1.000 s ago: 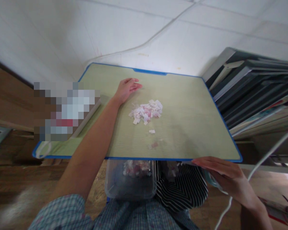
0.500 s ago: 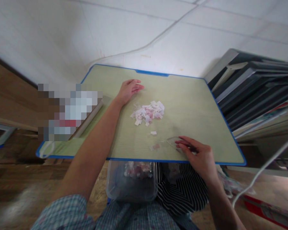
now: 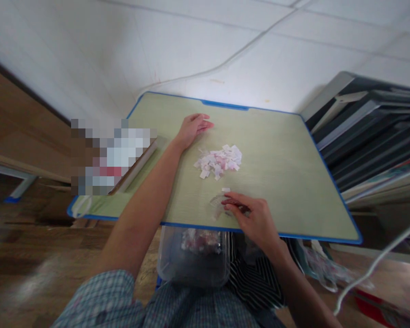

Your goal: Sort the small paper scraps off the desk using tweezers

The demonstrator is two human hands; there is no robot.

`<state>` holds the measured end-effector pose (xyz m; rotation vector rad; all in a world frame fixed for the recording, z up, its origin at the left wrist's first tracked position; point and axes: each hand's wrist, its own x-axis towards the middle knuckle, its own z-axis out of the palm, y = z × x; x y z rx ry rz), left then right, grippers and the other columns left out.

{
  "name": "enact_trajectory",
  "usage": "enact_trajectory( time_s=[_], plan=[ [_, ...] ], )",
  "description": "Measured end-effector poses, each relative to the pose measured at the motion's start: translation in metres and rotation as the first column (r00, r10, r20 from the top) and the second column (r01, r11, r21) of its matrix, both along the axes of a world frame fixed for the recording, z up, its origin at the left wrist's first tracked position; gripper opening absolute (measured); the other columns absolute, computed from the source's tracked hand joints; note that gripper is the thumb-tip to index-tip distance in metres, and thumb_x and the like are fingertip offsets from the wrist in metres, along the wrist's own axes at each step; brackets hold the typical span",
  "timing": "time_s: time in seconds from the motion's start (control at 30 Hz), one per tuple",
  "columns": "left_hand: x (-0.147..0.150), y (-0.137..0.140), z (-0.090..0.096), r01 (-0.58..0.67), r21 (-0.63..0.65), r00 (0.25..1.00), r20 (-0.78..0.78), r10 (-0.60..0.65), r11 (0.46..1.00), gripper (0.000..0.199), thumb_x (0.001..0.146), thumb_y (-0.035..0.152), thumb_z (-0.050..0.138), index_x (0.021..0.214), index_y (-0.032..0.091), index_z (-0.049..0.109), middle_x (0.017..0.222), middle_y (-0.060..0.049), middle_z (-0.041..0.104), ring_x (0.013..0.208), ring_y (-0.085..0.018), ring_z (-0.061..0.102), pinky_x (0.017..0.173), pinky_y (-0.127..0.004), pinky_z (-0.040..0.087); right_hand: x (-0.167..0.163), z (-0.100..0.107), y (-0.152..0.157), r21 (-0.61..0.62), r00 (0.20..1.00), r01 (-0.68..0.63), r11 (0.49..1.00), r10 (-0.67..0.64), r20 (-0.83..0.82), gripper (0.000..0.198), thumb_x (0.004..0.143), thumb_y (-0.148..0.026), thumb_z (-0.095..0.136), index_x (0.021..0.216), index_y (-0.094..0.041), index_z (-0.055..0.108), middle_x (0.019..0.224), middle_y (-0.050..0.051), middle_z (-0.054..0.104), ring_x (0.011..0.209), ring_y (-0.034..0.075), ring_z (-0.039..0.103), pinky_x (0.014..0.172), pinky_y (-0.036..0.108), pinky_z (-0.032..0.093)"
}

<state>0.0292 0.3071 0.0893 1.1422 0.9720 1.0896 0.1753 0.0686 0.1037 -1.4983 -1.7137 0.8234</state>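
On the pale green tabletop (image 3: 287, 182), a loose heap of small white and pinkish paper-like pieces (image 3: 220, 161) lies near the middle. My left hand (image 3: 195, 128) rests on its side behind the heap, fingers loosely stretched out with nothing in them. Close to the front edge, my right hand (image 3: 248, 212) pinches a thin, clear piece of plastic (image 3: 217, 200). Its exact kind is hard to make out, and the fingers partly hide it. One single white piece (image 3: 226, 189) lies just beyond the right fingertips, apart from the heap.
A box-like object (image 3: 136, 168), partly blurred out, stands on the table's left side. Below the front edge sits a clear plastic tub (image 3: 194, 269) with a bag inside. Dark flat panels (image 3: 372, 127) lean at the right. A white cable (image 3: 369, 269) hangs there.
My right hand has moved left with the clear plastic, bringing it over the spot where a faint clear item lay. The left hand stays in place, and the whole view has shifted slightly.
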Motion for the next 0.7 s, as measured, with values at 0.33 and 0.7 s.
enact_trajectory(
  time_s=[0.33,0.7],
  plan=[
    [-0.002,0.002,-0.004,0.029,0.013,0.998,0.048,-0.030,0.999,0.018,0.089,0.023,0.042,0.084,0.015,0.057,0.071,-0.002,0.067,0.076,-0.010,0.066,0.081,-0.022,0.047,-0.019,0.007,0.002,0.030,0.950,-0.292,0.956,0.287,0.125,0.025,0.084,-0.012,0.050,0.097,-0.020,0.069,0.088,0.003,0.074,0.078,0.016,0.069,0.074,0.029,0.053],
    [-0.001,0.002,-0.004,0.021,0.002,0.997,0.070,-0.021,1.000,0.019,0.089,0.023,0.041,0.083,0.015,0.058,0.069,-0.002,0.067,0.075,-0.010,0.066,0.079,-0.022,0.047,-0.021,0.017,-0.010,0.077,0.881,-0.453,0.888,0.432,0.195,0.026,0.088,-0.011,0.047,0.102,-0.017,0.068,0.092,0.005,0.073,0.082,0.016,0.068,0.074,0.027,0.054]
  ],
)
